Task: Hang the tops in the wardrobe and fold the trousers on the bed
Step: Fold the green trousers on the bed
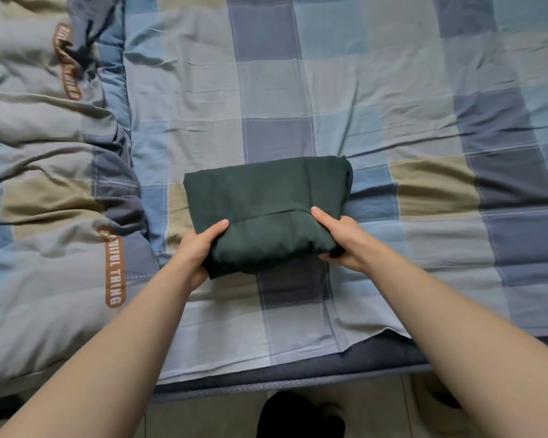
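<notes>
Checked bed sheet (393, 128) — both hands, left (196, 248) and right (342, 240), grasp the folded dark-green trousers (266, 203).

Head view, steeply down over bed (393, 105)

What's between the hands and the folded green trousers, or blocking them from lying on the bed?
Nothing visible. The left hand and right hand already grip the near corners of the folded green trousers, which rest on bare checked sheet; the duvet lies off to the left.
</notes>
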A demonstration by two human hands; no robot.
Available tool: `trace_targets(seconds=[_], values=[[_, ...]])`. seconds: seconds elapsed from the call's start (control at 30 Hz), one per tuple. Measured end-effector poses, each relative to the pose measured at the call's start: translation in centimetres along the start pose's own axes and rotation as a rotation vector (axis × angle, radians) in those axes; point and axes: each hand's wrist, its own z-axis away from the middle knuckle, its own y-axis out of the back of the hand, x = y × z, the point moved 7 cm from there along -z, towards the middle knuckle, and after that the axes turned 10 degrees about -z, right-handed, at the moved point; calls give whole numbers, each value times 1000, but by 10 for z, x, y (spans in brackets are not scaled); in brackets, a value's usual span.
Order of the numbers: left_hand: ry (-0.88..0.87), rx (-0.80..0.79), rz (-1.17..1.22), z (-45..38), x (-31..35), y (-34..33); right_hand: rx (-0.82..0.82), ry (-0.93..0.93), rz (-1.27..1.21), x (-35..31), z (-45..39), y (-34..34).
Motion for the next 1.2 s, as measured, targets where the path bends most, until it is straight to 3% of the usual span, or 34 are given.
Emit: trace_targets(seconds=[0.27,0.5,0.73,0.9,1.2], values=[[-80,-126,65,70,-2,-22,-107,109,-129,6,70,35],[-200,-241,-31,212,11,-76,-96,211,-184,1,224,99],[-208,-369,-97,360,6,-147,40,299,-253,11,399,183],[-153,-462,-244,442,-8,-201,246,352,-355,42,514,246],[-119,-743,-480,539,-30,-277,455,456,-634,123,663,288]])
